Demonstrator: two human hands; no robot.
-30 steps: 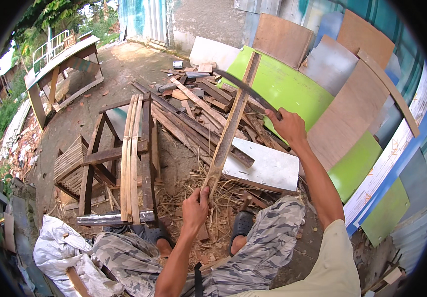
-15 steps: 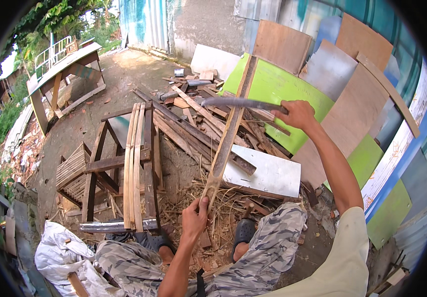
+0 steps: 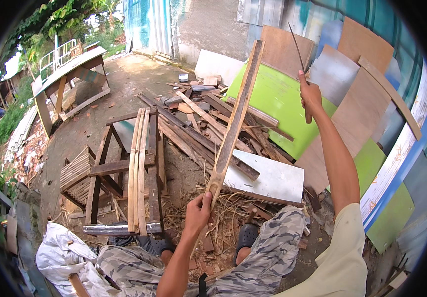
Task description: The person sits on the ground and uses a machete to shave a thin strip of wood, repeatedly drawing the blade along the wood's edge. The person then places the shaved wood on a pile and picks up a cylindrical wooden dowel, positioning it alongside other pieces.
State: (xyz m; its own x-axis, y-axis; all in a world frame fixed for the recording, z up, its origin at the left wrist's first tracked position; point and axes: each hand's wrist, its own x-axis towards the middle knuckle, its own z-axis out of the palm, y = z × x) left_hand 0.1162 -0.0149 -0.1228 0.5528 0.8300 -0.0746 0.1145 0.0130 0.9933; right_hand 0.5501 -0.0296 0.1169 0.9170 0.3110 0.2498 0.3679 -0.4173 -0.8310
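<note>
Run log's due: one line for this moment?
left hand: grips bamboo strip, near end | right hand: holds knife upright, apart from strip

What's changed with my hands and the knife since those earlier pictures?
The right hand has moved the long knife up and rightward, clear of the bamboo strip; it earlier crossed the strip and now points upward. Nothing was let go. The left hand still grips the strip's near end; the dark wooden frame stayed put.
</note>
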